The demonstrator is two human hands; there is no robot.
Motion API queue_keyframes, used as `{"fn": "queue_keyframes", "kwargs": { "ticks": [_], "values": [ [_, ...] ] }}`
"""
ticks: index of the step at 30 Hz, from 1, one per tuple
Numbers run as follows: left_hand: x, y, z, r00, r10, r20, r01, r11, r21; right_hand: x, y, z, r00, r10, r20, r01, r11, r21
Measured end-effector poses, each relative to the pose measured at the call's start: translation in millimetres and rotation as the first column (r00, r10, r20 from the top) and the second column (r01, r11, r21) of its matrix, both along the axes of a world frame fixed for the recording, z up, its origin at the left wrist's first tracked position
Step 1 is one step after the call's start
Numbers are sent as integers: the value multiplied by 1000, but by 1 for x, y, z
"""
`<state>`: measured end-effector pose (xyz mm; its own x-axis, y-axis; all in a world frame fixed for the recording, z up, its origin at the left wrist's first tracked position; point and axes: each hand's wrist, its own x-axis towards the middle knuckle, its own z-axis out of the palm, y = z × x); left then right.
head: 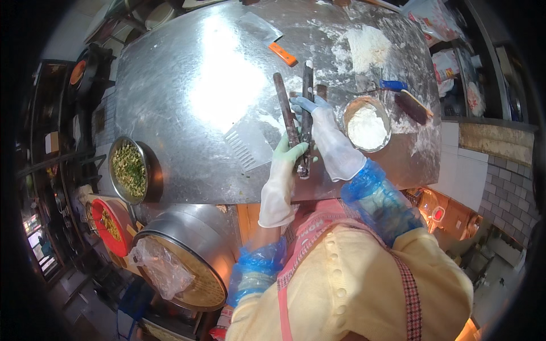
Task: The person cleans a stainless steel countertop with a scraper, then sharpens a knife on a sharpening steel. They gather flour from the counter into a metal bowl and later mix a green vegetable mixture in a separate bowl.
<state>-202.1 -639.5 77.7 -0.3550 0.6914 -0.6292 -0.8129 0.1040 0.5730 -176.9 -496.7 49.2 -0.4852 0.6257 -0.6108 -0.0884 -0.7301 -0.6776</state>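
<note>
Two dark wooden rolling pins, a left one (280, 91) and a right one (307, 76), lie side by side in my hands above the steel worktable (170, 106). My left hand (288, 151), in a pale glove with greenish fingers, grips them near their lower ends, its thumb crossing over. My right hand (313, 106), gloved in white with bluish fingers, has its fingers over the middle of the right pin. White flour marks both pins. A slotted translucent scraper (249, 145) lies left of my left hand. Right of my right wrist stands a bowl (346, 111) of white flour (367, 130).
Beyond the pins lies an orange-handled wide blade (282, 54). Loose flour (369, 47), a blue-handled scraper (392, 85) and a bench brush (411, 107) are at right. A metal bowl (146, 162) of chopped green filling stands left, near a red basin (123, 217) and a large steel pot (192, 230).
</note>
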Motion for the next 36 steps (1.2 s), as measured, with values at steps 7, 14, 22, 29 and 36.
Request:
{"fn": "queue_keyframes", "kwargs": {
  "ticks": [7, 14, 22, 29, 36],
  "values": [
    [5, -18, 11, 994, 33, -102, -47, 989, -140, 12, -5, 15, 960, 233, 155, -258, 953, 161],
    [-6, -59, 0, 984, 113, -141, -144, 962, -233, -18, 29, -21, 839, 6, 545, -504, 386, 773],
    [13, -66, 11, 993, 116, -7, -116, 977, -177, -125, 120, -74, 377, 15, 926, -900, 240, 363],
    [-1, -60, 18, 986, 165, 32, -155, 967, -204, -107, 109, -12, 461, 625, 630, -846, 523, 101],
    [-20, -50, 20, 993, 116, 17, -112, 980, -167, -90, 102, 27, 770, 627, 116, -638, 753, 162]
  ]
}}
